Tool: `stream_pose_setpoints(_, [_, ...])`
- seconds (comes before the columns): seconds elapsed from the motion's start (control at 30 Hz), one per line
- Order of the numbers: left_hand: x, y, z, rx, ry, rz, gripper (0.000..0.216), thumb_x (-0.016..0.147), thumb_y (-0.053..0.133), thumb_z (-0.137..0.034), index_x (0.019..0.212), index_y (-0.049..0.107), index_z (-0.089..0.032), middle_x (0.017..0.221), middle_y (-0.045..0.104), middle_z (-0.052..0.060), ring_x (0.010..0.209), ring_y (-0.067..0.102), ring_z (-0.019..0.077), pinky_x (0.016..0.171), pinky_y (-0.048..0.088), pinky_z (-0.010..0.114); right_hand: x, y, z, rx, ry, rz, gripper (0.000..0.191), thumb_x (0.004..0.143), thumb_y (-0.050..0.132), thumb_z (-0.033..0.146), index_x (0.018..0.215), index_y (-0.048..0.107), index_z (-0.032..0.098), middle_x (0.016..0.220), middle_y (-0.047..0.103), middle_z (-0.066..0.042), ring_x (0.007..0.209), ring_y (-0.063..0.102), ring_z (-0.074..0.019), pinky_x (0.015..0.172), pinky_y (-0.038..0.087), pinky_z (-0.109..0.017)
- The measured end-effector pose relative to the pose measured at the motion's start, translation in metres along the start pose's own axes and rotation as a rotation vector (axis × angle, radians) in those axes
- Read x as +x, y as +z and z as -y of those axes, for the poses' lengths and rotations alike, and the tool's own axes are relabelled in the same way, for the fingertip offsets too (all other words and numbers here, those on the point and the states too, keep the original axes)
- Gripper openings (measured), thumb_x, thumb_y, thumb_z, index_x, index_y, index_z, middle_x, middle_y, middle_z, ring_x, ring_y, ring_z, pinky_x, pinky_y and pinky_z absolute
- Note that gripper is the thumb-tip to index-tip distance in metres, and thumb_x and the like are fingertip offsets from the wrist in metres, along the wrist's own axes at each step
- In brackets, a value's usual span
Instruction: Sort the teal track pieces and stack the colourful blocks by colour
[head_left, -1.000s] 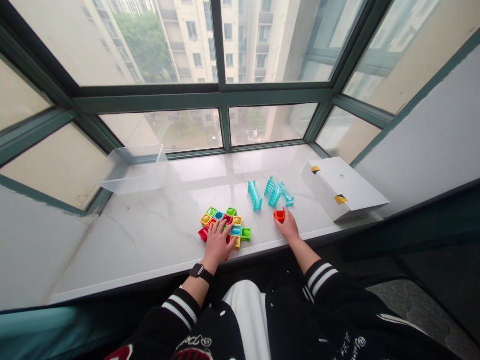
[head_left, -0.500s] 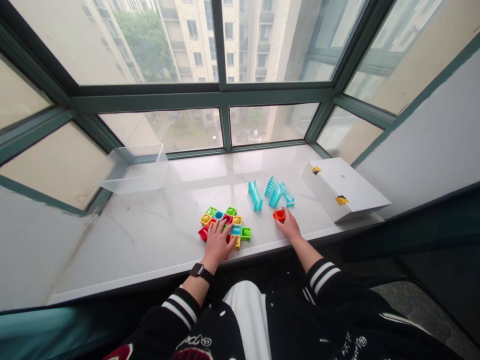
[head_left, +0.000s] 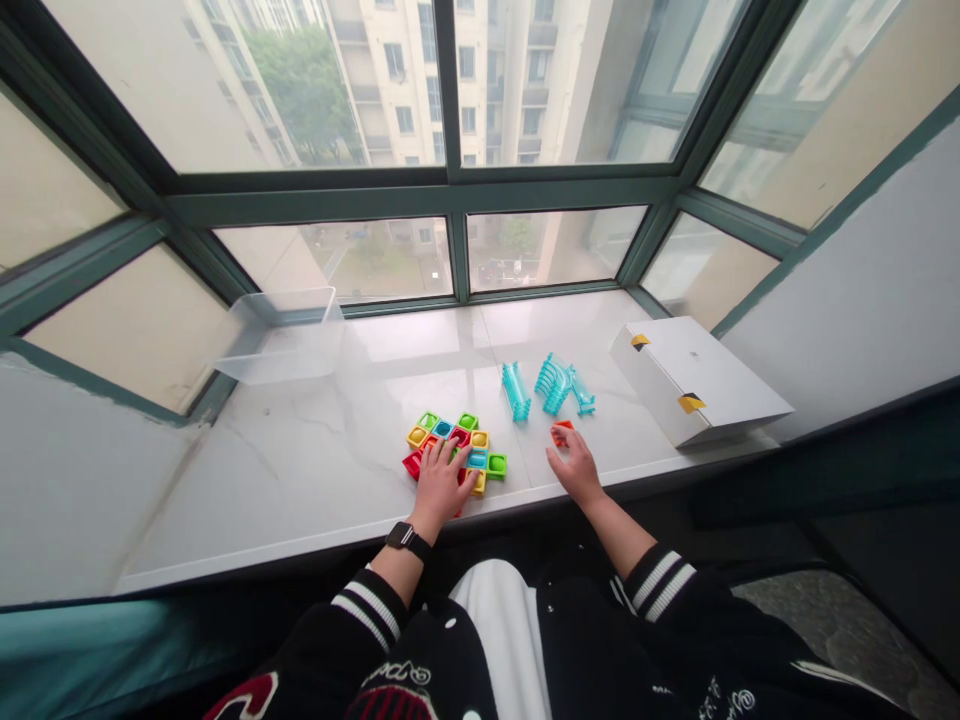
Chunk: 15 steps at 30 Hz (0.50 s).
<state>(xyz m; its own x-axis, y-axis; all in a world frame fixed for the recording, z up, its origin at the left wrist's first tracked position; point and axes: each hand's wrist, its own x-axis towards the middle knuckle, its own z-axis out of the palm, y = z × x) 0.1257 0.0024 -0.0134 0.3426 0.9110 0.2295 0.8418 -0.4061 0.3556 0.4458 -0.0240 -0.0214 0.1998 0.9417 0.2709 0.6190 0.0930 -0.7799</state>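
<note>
Two bare hands above a white marbled windowsill [head_left: 337,480], head view. The left hand [head_left: 442,487] lies palm down, fingers fanned apart, over a cluster of multicoloured toy blocks [head_left: 459,438] near the sill's front edge; it hides several of them, and whether it grips any one cannot be told. The right hand [head_left: 577,470] stands to the right of the cluster, thumb parted from the fingers, fingertips over a single orange-red block [head_left: 567,427] and not visibly clamped on it; contact is too small to tell. That block lies on the sill, apart from the cluster and just in front of the translucent turquoise track pieces: a straight piece [head_left: 516,392], a curved piece [head_left: 553,385] and a smaller piece [head_left: 583,393]. Note on technique: the spread left hand seems well placed to steady the cluster, provided that it presses lightly and evenly, since a sideways push might shift the outer blocks. The single block is probably best handled by opposite side walls, between thumb and forefinger, its top left uncovered so that its facing can be read. Low, short motions suit the right hand, as a wide sweep could nudge the curved piece. A white box [head_left: 716,375] stands farther right
</note>
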Motion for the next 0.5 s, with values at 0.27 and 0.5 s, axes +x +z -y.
stream_pose_setpoints(0.27, [-0.001, -0.004, 0.0, -0.029, 0.005, 0.004, 0.05, 0.098, 0.062, -0.046, 0.146, 0.065, -0.032, 0.157, 0.057, 0.008, 0.152, 0.04, 0.0377, 0.129, 0.026, 0.063, -0.009, 0.06, 0.029, 0.002, -0.05, 0.453, 0.061, 0.078, 0.082, 0.031, 0.136, 0.064, 0.025, 0.136, 0.068, -0.013, 0.125, 0.064, -0.0323, 0.114, 0.047, -0.053])
stream_pose_setpoints(0.5, [-0.01, -0.012, 0.014, 0.007, -0.004, 0.031, 0.049, 0.099, 0.06, -0.044, 0.147, 0.064, -0.032, 0.159, 0.055, 0.007, 0.154, 0.039, 0.0353, 0.131, 0.025, 0.061, -0.005, 0.063, 0.035, -0.042, -0.016, 0.428, 0.04, 0.08, 0.08, 0.028, 0.118, 0.068, 0.023, 0.117, 0.072, -0.009, 0.105, 0.071, -0.0266, 0.099, 0.055, -0.043])
